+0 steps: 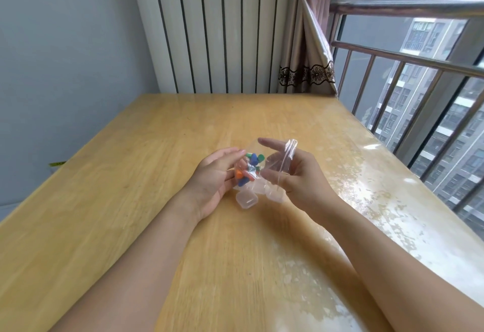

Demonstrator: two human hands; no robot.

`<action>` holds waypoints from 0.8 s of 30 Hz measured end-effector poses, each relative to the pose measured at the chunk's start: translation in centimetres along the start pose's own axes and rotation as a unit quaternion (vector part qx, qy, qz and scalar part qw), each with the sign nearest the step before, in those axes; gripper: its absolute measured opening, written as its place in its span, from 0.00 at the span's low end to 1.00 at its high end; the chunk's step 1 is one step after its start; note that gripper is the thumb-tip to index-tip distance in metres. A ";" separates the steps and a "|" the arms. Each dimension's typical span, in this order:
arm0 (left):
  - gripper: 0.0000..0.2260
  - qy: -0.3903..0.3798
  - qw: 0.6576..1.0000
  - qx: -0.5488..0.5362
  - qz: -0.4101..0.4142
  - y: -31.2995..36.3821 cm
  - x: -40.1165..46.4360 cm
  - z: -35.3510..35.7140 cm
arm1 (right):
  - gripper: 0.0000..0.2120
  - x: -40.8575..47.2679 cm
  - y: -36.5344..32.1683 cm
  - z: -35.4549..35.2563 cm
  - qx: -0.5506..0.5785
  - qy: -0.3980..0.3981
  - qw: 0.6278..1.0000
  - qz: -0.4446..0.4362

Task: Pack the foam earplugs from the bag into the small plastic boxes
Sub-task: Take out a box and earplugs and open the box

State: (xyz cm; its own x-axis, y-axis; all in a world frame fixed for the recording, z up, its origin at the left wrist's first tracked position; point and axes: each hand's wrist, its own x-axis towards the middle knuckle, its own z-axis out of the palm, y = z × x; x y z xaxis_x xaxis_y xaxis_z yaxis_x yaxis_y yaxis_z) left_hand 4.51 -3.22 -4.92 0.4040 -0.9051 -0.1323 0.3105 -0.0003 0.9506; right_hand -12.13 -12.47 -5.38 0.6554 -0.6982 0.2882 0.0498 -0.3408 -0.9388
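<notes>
A clear zip bag (275,161) is held above the middle of the wooden table (157,148). Several foam earplugs (248,169), blue, green, orange and red, are bunched in its left end. My left hand (214,177) cups that end of the bag. My right hand (298,174) grips the bag near its zip strip, which sticks up past the fingers, with the index finger stretched out. Small clear plastic boxes (246,199) lie under the bag between my hands; one is plain to see, others are blurred behind the plastic.
The table runs along a window with a metal railing (392,70) on the right. A curtain (306,70) and a striped wall panel (222,30) stand behind the far edge. Glare and patchy marks cover the table's right side.
</notes>
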 end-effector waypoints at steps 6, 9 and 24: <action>0.06 -0.023 0.999 0.007 0.022 0.2 -0.3 0.2 | 0.12 0.2 -0.3 0.2 0.011 0.026 0.999 0.026; 0.15 -0.019 0.999 0.008 0.034 0.1 -0.3 0.0 | 0.07 0.2 -0.3 -0.1 -0.002 0.047 0.998 0.037; 0.24 -0.020 0.997 0.068 0.041 -0.4 -0.1 0.3 | 0.14 0.5 0.2 -0.6 -0.209 -0.015 0.977 0.036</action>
State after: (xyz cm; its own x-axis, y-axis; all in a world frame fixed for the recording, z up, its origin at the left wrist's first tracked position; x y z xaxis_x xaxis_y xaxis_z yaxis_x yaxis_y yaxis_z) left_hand 4.08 -3.25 -5.16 0.3878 -0.9207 -0.0439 0.1578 0.0194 0.9873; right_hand -12.23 -13.28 -5.32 0.6672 -0.7139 0.2126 -0.3057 -0.5227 -0.7958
